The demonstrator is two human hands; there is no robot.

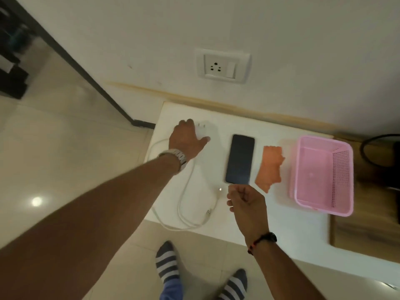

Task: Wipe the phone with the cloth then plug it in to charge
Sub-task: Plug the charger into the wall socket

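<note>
A person stands over a low white table (249, 221) set against a wall, both bare arms reaching down to it. The left hand (187, 138), a metal watch (177, 158) on its wrist, lies on the white charger adapter (203, 128) near the table's far left corner, fingers curled over it and thumb stretched out to the side; whether they grip it firmly cannot be told. From the adapter a white cable (186, 191) loops across the left part of the table, its free connector end (220, 189) lying just beside the phone's near edge. The phone (239, 159) lies flat, dark screen up, at the table's middle. The right hand (243, 197), a dark band (265, 239) at its wrist, sits just below the phone, fingers curled together into a loose fist that holds nothing visible. An orange cloth (270, 167) lies crumpled just right of the phone, and a pink plastic basket (324, 204) stands beyond it. A wall socket (223, 65) is mounted above the table. Striped socks (167, 263) show below.
</note>
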